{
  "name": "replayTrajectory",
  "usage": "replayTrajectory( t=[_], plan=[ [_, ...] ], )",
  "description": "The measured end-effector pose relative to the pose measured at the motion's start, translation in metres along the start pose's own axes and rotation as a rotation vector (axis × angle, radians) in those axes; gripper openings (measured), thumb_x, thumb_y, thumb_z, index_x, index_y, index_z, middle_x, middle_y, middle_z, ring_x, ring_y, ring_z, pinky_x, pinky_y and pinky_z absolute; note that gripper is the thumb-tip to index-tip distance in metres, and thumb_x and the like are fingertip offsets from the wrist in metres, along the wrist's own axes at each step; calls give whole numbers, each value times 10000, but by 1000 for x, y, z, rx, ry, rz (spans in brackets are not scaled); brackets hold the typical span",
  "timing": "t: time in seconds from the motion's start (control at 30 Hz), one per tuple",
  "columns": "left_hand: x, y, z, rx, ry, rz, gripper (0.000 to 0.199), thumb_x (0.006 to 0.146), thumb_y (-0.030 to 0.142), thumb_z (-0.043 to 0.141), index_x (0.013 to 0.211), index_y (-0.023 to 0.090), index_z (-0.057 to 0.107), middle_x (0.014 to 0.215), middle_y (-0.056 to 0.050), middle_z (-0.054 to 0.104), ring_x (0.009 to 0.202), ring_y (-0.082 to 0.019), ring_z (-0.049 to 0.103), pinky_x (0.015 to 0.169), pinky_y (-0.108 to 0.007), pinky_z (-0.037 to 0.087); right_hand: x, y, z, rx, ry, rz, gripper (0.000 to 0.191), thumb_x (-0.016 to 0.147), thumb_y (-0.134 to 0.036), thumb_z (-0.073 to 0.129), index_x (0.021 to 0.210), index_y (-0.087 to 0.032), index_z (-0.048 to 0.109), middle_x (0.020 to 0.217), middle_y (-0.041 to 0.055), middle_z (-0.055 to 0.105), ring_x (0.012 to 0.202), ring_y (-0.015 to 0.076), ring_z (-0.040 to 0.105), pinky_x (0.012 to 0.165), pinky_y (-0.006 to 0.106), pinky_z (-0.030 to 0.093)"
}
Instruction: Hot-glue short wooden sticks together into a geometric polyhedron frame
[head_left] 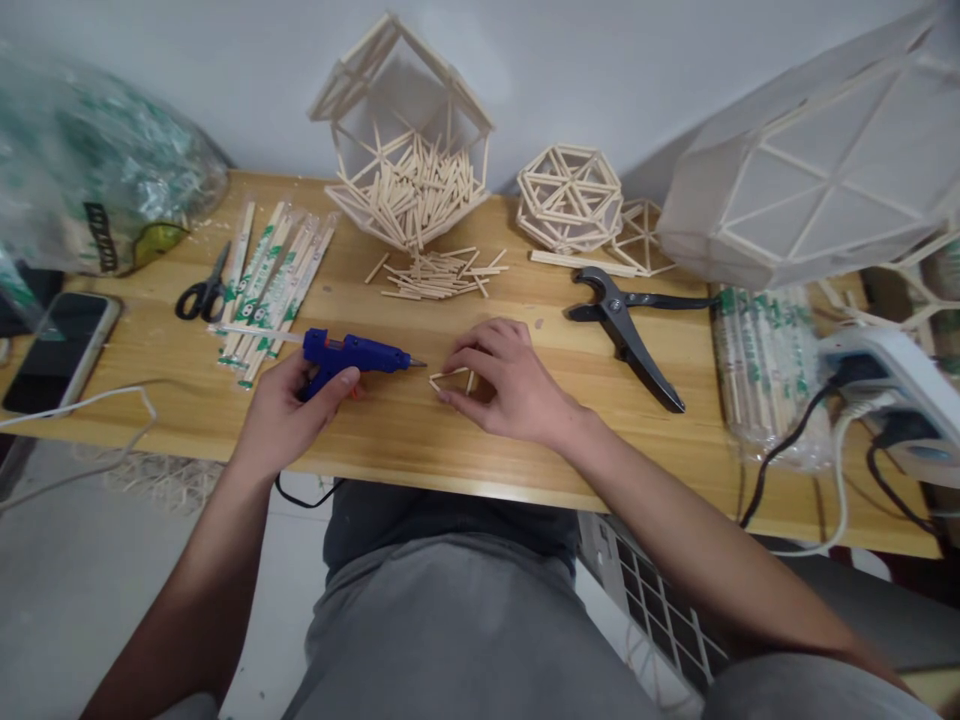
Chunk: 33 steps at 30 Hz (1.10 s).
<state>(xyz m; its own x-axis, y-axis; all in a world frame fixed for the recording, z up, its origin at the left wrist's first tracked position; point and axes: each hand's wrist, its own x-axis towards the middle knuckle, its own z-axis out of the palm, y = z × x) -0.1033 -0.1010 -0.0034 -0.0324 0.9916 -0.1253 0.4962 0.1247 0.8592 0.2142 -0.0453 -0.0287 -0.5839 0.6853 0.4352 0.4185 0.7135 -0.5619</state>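
My left hand (289,412) is wrapped round the handle of a blue hot glue gun (356,357). A clear glue stick (259,331) sticks out of its back, and its metal nozzle points right. Just past the nozzle, my right hand (506,385) has its fingers curled round a small wooden stick triangle (452,374) on the table. Part of the triangle is hidden by the fingers. Behind the hands lies a loose pile of short wooden sticks (442,275).
Black cutters (619,310) lie to the right, with wrapped chopsticks (765,370) and a power strip (892,380) beyond. Stick frameworks (570,195) stand at the back, one holding many sticks (427,185). Scissors (202,290), more wrapped chopsticks (281,270) and a phone (64,350) are left.
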Motion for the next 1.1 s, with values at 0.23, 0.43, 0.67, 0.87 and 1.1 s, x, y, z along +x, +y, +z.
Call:
replayTrajectory(
  t=[0.23, 0.43, 0.67, 0.87, 1.1],
  plan=[
    [-1, -1, 0, -40, 1, -19, 312, 964, 523, 809, 945, 218, 750, 595, 39, 559, 527, -138, 493, 506, -279, 358, 0, 0, 0, 5, 7, -2, 217, 1011, -431, 845, 1078, -239, 771, 1139, 66, 776, 1133, 284, 662, 1036, 485, 428],
    [-2, 3, -1, -26, -36, -30, 263, 996, 469, 770, 983, 207, 767, 609, 37, 562, 527, -129, 493, 501, -268, 365, 0, -1, -1, 12, -17, 32, 194, 1013, -431, 832, 1088, -263, 771, 1159, 66, 775, 1137, 294, 659, 1046, 505, 424],
    [-4, 3, -2, -56, -58, -53, 298, 1016, 486, 771, 1025, 188, 763, 607, 36, 584, 524, -125, 494, 491, -278, 360, 1, -3, -3, 11, -15, 29, 80, 1048, -279, 703, 1076, -259, 774, 1137, 71, 765, 1124, 286, 652, 1036, 507, 430],
    [-2, 5, -1, -45, -45, -48, 292, 1001, 482, 775, 981, 191, 758, 596, 39, 558, 523, -125, 489, 488, -274, 360, 1, -3, -4, 34, 5, -6, 114, 1000, -207, 701, 1089, -227, 769, 1126, 81, 764, 1123, 282, 656, 1032, 499, 442],
    [-1, 9, 1, -27, -17, -43, 230, 970, 439, 764, 971, 209, 763, 600, 28, 571, 516, -136, 485, 483, -278, 362, 1, -4, -4, 25, -25, 49, 112, 1048, -372, 759, 1076, -264, 776, 1144, 70, 766, 1124, 291, 657, 1035, 510, 439]
  ],
)
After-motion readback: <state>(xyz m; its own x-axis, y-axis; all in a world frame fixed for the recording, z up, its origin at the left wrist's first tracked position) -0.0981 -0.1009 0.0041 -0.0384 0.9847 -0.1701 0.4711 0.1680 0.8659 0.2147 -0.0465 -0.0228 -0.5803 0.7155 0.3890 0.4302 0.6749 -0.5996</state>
